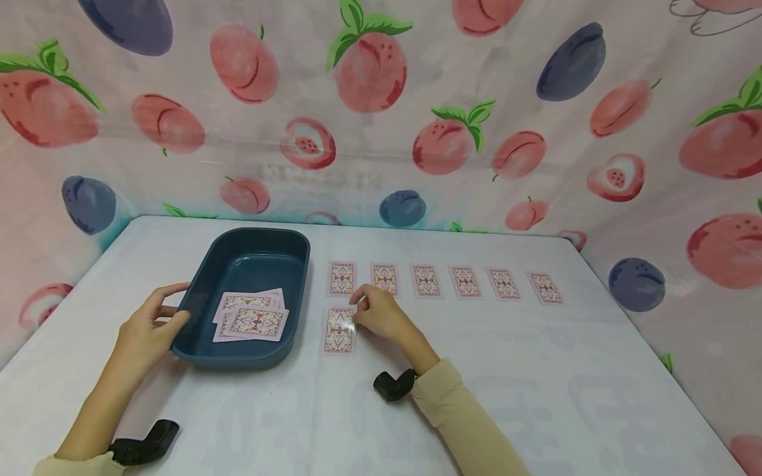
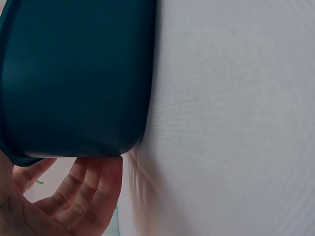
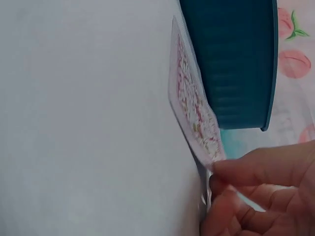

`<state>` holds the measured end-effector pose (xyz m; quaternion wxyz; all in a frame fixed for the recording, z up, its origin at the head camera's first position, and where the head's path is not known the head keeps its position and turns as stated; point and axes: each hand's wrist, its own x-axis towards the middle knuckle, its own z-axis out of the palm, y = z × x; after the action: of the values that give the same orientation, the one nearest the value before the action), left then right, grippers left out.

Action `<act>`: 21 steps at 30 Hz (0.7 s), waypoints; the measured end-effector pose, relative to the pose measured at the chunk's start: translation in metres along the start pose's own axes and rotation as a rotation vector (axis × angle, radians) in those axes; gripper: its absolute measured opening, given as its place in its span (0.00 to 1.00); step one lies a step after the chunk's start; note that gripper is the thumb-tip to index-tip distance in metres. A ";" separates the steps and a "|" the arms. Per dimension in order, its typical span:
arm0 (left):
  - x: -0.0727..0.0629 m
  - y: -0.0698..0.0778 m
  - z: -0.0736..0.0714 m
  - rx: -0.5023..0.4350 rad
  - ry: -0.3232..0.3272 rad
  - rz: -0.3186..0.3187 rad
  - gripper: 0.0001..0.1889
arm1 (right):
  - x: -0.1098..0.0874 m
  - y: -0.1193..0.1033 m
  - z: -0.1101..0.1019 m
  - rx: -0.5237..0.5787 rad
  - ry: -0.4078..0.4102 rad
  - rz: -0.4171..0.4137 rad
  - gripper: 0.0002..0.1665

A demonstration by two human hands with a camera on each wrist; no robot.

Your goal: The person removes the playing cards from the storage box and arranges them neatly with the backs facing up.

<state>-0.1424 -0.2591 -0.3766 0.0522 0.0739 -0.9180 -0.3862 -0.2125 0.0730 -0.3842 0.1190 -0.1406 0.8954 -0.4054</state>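
A playing card (image 1: pixel 338 330) with an ornate red and gold back lies near the tray, in front of a row of similar cards. My right hand (image 1: pixel 381 312) pinches its upper right edge between thumb and fingers; in the right wrist view the card (image 3: pixel 197 110) tilts slightly, its held end just off the table. My left hand (image 1: pixel 145 327) holds the left side of a dark blue tray (image 1: pixel 300 284), thumb at the rim. Seen from the left wrist, its fingers (image 2: pixel 101 189) rest against the tray's outer wall. Several loosely stacked cards (image 1: pixel 256 322) lie face down inside the tray.
Several cards (image 1: pixel 426 281) lie face down in a spaced row to the right of the tray. A white cloth (image 1: pixel 565 396) covers the table, and a fruit-print sheet (image 1: pixel 369 132) hangs behind it. Each wrist wears a black device (image 1: pixel 394 385).
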 end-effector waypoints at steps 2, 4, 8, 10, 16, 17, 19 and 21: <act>0.000 0.000 0.000 0.000 0.000 -0.004 0.27 | 0.001 0.000 0.001 -0.022 0.001 0.004 0.12; 0.000 0.000 0.000 -0.001 -0.001 -0.006 0.27 | 0.002 0.000 0.001 -0.048 0.003 0.007 0.12; 0.000 0.000 0.000 0.000 -0.004 -0.007 0.27 | 0.003 -0.001 0.001 -0.066 -0.014 0.026 0.11; 0.000 0.000 0.000 0.001 -0.006 -0.010 0.27 | 0.003 -0.001 0.001 -0.062 -0.026 0.033 0.11; 0.000 -0.001 0.001 0.001 -0.012 -0.023 0.28 | 0.003 -0.005 0.001 -0.084 -0.046 0.046 0.11; 0.000 -0.001 0.001 0.001 -0.012 -0.023 0.28 | 0.003 -0.005 0.002 -0.092 -0.047 0.050 0.11; 0.000 -0.001 0.001 0.002 -0.010 -0.023 0.27 | 0.003 -0.006 0.002 -0.103 -0.051 0.057 0.11; 0.001 -0.001 0.001 0.005 -0.007 -0.019 0.27 | 0.003 -0.007 0.002 -0.114 -0.053 0.067 0.11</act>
<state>-0.1430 -0.2593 -0.3784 0.0452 0.0817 -0.9182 -0.3849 -0.2133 0.0663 -0.3802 0.1478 -0.1279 0.9177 -0.3459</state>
